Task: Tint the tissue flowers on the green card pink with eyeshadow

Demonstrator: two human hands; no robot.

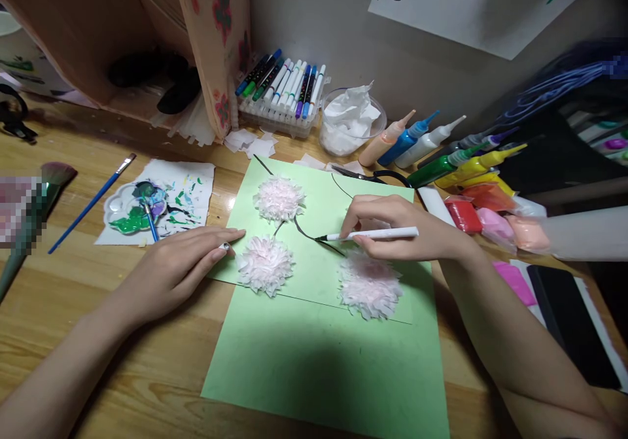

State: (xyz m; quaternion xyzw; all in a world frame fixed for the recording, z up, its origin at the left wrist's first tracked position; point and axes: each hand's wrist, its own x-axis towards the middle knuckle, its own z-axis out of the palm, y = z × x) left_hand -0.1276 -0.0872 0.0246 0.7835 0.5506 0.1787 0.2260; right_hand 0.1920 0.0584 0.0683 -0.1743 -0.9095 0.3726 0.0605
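My right hand (383, 223) is closed around a white marker (400, 233), whose black tip touches a dark curved line on the light green paper (314, 367). Fluffy pale pink tissue-paper flowers sit on the paper: one flower (279, 198) at the upper left, another flower (265, 265) below it, and a third flower (371, 285) under my right hand. Thin black lines run between them. My left hand (181, 262) lies flat with fingers stretched out, its fingertips over the paper's left edge and beside the lower left flower. It holds nothing.
Left of the paper lie a paint palette (118, 207) on a stained tissue and a blue paintbrush (88, 210). Behind stand a box of markers (284, 92) and a tub of tissue (350, 122). Scissors (387, 176), paint bottles (417, 141) and a black phone-like slab (572, 324) lie to the right.
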